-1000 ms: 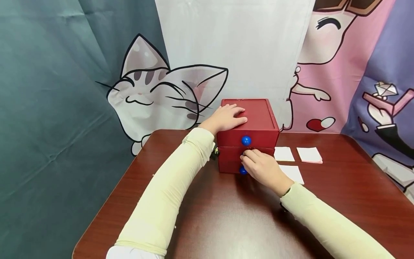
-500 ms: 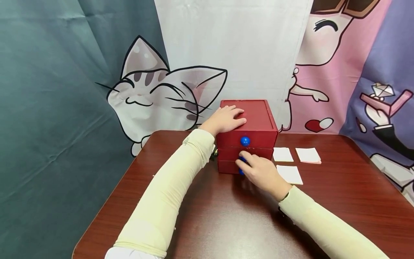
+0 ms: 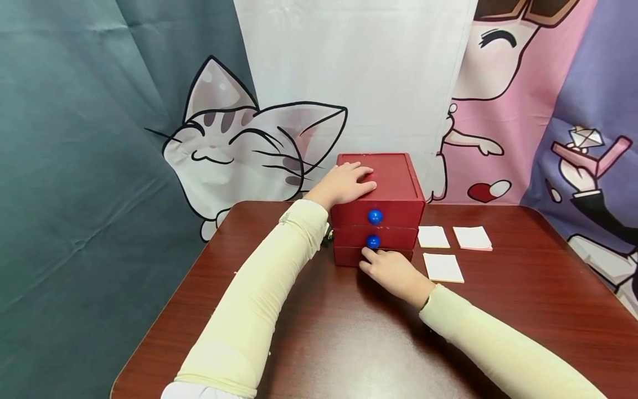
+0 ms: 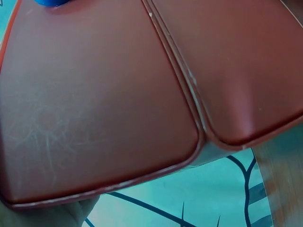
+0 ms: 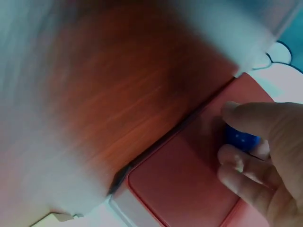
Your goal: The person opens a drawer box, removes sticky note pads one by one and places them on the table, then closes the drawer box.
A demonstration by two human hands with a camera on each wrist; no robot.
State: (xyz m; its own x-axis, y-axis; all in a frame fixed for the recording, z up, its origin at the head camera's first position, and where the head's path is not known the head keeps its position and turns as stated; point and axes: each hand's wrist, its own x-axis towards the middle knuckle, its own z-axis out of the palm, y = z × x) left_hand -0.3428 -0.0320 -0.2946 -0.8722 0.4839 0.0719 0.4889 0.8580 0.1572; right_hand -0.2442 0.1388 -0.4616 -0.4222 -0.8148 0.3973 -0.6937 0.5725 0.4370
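A red cabinet (image 3: 377, 178) with stacked drawers stands at the table's far side. My left hand (image 3: 344, 184) rests on its top with spread fingers; in the left wrist view only a strip of the hand (image 4: 61, 213) shows past the cabinet's edge. My right hand (image 3: 395, 275) is low at the bottom drawer (image 3: 346, 256) and hides its knob in the head view. The right wrist view shows my thumb and fingers about that blue knob (image 5: 241, 138). Blue knobs on the top drawer (image 3: 375, 216) and middle drawer (image 3: 372, 241) are uncovered. All drawers look closed.
Three white paper pads, a near one (image 3: 443, 268), a far one (image 3: 433, 236) and a right one (image 3: 472, 238), lie right of the cabinet on the brown table (image 3: 319, 332). A printed cloth (image 3: 349, 61) hangs close behind.
My right hand has let go of the middle drawer's knob and moved down to the bottom one. The seam between these drawers now shows. My left hand stays on the top.
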